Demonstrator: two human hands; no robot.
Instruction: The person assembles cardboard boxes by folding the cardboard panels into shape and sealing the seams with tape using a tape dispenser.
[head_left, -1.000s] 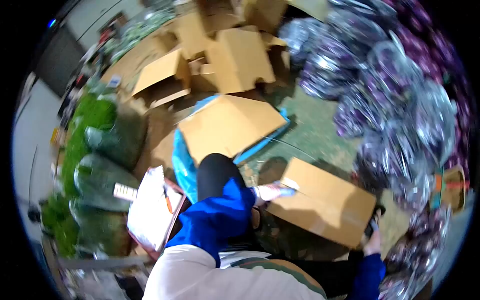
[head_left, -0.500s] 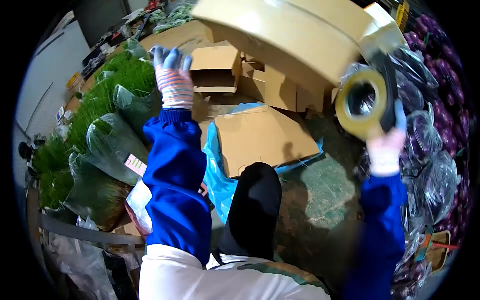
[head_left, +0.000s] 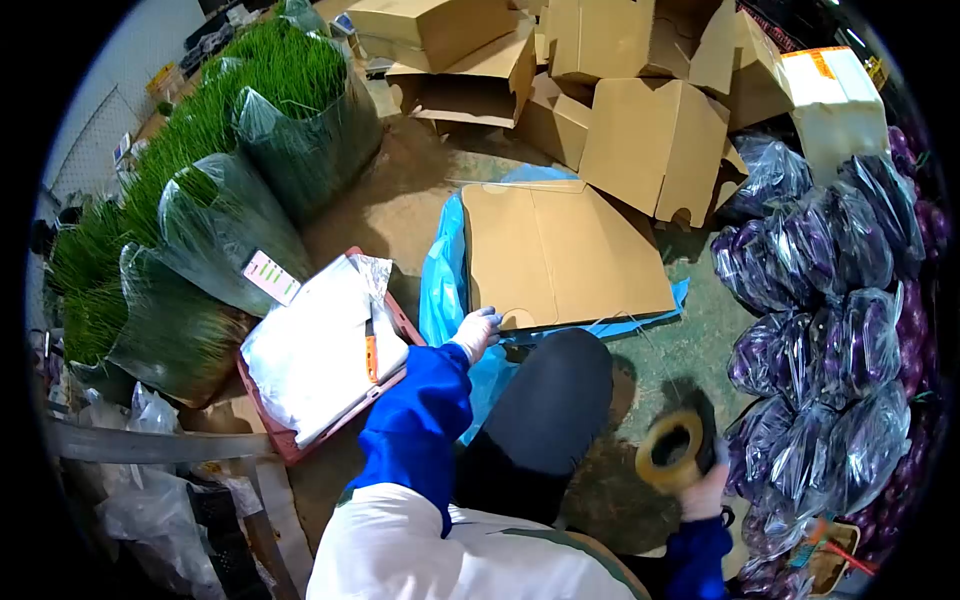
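Note:
My right hand (head_left: 706, 494), low on the right, grips a tape dispenser (head_left: 706, 425) carrying a wide roll of yellowish packing tape (head_left: 668, 452). In the middle of the floor lies a closed cardboard box (head_left: 560, 255) with a blue plastic sheet (head_left: 443, 290) around and under it. My left hand (head_left: 478, 333), in a pale glove, is at the near left corner of that box, its fingers extended and nothing visible in them. Whether the fingertips press on the cardboard, I cannot tell.
Several open cardboard boxes (head_left: 650, 140) are piled at the back. Bags of green stalks (head_left: 290, 130) line the left. A red crate (head_left: 290, 448) holds white sheets and an orange-handled knife (head_left: 371, 358). Bagged purple produce (head_left: 790, 350) is stacked right. A white foam box (head_left: 835, 105) stands behind.
The large cardboard box that was in the air ahead is no longer there. Both hands have come down and closer, the left to the closed box's corner, the right still with the tape dispenser.

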